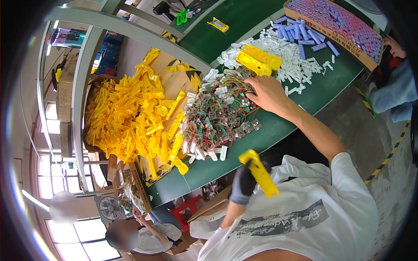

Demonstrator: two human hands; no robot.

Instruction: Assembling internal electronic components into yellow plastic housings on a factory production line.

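Observation:
My left hand [247, 179], in a dark and grey glove, is closed around a yellow plastic housing [264, 179] in front of my shirt. My bare right hand [266, 92] reaches over the table to the edge of a heap of small circuit boards with wires [217, 115]. Its thumb and forefinger touch the heap and stand apart, with nothing visible between them. Just beyond the fingers, larger yellow plastic shells [259, 60] lie on a spread of white plastic parts [300, 69].
Yellow housings [126, 115] overflow a box at the left. Purple cylindrical cells [300, 32] lie loose near a carton packed with cells [370, 58]. A metal frame [130, 27] crosses the upper left. One person sits at lower left; another is at the right edge.

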